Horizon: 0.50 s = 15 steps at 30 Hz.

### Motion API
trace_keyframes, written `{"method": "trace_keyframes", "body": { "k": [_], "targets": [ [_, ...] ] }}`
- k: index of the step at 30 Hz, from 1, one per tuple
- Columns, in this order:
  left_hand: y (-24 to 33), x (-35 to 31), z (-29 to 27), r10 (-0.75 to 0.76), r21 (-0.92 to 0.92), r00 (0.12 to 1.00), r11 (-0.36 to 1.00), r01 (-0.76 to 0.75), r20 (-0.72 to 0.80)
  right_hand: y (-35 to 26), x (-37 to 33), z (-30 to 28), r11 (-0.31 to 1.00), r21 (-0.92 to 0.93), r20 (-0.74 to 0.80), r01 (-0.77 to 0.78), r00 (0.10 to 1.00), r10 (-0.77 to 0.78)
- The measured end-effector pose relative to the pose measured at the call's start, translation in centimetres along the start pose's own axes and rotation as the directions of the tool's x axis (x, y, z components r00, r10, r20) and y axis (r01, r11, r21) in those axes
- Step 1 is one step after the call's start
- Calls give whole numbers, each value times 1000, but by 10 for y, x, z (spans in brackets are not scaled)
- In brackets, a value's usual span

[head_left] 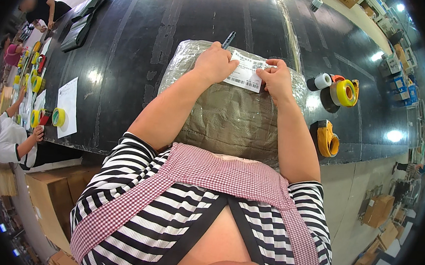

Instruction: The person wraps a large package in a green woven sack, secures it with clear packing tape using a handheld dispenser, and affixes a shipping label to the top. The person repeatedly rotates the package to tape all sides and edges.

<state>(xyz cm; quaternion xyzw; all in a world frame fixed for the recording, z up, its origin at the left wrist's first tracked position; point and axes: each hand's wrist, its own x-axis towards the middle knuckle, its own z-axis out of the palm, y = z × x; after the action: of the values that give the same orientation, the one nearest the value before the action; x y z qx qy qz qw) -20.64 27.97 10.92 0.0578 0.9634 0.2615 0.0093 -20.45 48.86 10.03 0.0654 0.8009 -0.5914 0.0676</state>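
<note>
A large parcel (233, 119) in shiny, clear-wrapped brownish-grey film lies on the black table directly before me. Over its far part, a white printed label (244, 78) is spread between my two hands. My left hand (214, 63) is closed at the label's left edge, and a dark pen (228, 40) sticks out beyond its fingers. Thumb and fingers of my right hand (276, 81) pinch the label's right edge. Whether the label's underside touches the film cannot be made out.
Right of the parcel sit a white roll (322, 81), a yellow tape roll (346, 92) and an orange tape dispenser (327, 140). Leftward lie black plastic bags (82, 25), a paper sheet (67, 98) and a tape roll (59, 117). Co-workers stand along the left side.
</note>
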Motion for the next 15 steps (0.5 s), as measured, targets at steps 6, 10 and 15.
{"method": "trace_keyframes", "body": {
  "k": [6,10,15],
  "targets": [
    [2,-3,7,-5,62,1000,998,7,-24,11,4,4,987,-140,-35,84,995,-89],
    [1,-5,15,44,149,996,988,-32,-73,5,-1,9,914,-384,-42,132,986,-160],
    [11,-9,5,-57,234,997,970,67,-50,-13,-22,13,662,-740,-122,116,945,-303]
  ]
}}
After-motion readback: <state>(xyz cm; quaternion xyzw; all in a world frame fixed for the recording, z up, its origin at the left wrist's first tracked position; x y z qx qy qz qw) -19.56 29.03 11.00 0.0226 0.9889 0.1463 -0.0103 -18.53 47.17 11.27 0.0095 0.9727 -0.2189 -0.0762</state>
